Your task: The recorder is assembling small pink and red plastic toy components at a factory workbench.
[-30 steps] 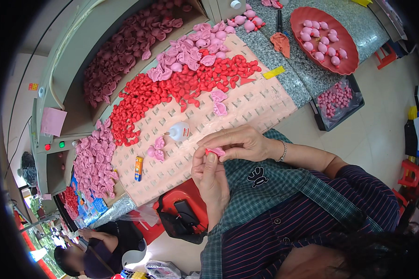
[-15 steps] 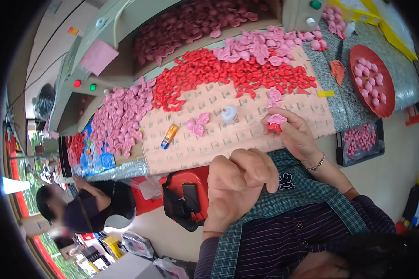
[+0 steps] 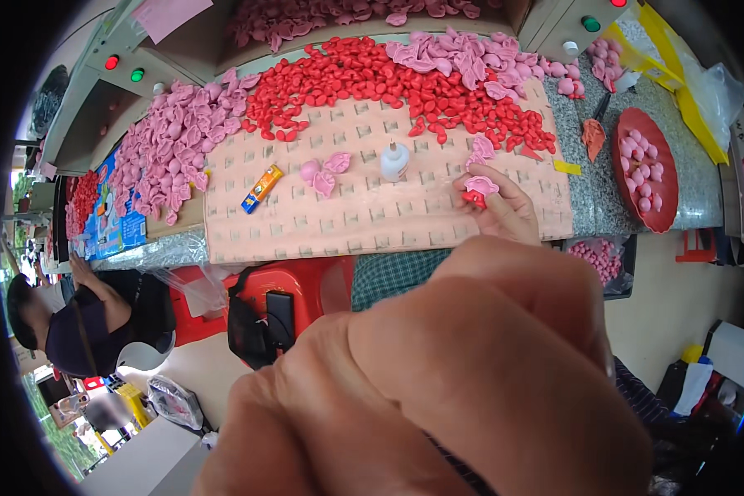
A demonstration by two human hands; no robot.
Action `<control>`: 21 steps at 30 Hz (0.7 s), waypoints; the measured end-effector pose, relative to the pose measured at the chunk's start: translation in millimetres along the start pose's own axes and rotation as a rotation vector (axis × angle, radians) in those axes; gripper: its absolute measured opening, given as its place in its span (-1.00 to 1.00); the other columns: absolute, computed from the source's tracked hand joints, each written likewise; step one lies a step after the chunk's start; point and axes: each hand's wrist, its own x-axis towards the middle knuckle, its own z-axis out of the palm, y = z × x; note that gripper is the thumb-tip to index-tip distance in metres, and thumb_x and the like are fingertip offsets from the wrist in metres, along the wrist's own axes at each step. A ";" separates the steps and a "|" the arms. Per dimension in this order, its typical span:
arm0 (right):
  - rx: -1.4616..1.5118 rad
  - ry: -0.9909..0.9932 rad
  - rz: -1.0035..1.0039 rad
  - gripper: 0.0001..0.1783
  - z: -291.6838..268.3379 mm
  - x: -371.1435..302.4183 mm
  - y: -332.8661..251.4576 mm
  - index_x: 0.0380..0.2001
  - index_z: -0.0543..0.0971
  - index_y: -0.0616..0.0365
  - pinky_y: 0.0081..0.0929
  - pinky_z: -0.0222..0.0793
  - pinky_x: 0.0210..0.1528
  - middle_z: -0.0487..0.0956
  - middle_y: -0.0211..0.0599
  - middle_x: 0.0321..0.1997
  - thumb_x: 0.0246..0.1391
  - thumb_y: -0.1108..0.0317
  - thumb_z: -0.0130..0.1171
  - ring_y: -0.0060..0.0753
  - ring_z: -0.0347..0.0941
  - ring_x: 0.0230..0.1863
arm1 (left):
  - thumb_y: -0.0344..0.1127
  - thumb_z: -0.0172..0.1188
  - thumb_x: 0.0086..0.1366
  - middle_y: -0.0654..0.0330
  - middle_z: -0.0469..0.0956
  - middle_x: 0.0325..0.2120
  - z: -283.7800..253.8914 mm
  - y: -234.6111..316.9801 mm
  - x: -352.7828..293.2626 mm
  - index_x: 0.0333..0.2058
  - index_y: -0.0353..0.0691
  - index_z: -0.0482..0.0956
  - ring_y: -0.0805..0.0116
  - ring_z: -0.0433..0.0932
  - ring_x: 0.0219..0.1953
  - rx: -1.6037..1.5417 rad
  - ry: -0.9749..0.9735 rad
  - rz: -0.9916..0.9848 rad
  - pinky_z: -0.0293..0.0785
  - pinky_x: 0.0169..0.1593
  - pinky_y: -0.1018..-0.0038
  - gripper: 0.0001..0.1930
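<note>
My left hand (image 3: 438, 364) looms large in front, its fingers curled in. Whatever is inside that curl, if anything, stays hidden. Above the work mat (image 3: 347, 231), my right hand (image 3: 511, 212) pinches a small pink cup-shaped plastic piece with a red part (image 3: 476, 197) under it. A loose pink piece (image 3: 481, 149) lies just beyond those fingertips. Left of them stands a white squeeze bottle (image 3: 394, 162) with a narrow tip. Farther left are a few pink parts (image 3: 325, 172) together and a small orange-and-blue packet (image 3: 261, 189).
Many red pieces (image 3: 339, 83) spread along the mat's far side, with pink shells (image 3: 174, 136) heaped at left. A red dish (image 3: 668, 213) of pink balls sits at right. A red stool (image 3: 310, 285) stands below the table; another person (image 3: 99, 314) is at left.
My left hand has risen much closer to the view and now covers my apron and right forearm. The view has shifted, while my right hand keeps its pinch on the pink-and-red piece.
</note>
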 end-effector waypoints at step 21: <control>-0.091 -0.016 -0.002 -0.46 -10.4 -1.9 1.7 0.26 0.31 0.33 -0.26 0.35 0.16 0.54 -0.01 0.08 0.29 0.31 0.09 -0.23 0.48 0.04 | -0.28 0.38 0.10 0.44 0.45 -0.30 14.5 31.3 -9.5 -0.35 -0.02 0.59 0.48 0.36 -0.26 0.101 -0.012 0.282 0.25 -0.28 0.53 -0.84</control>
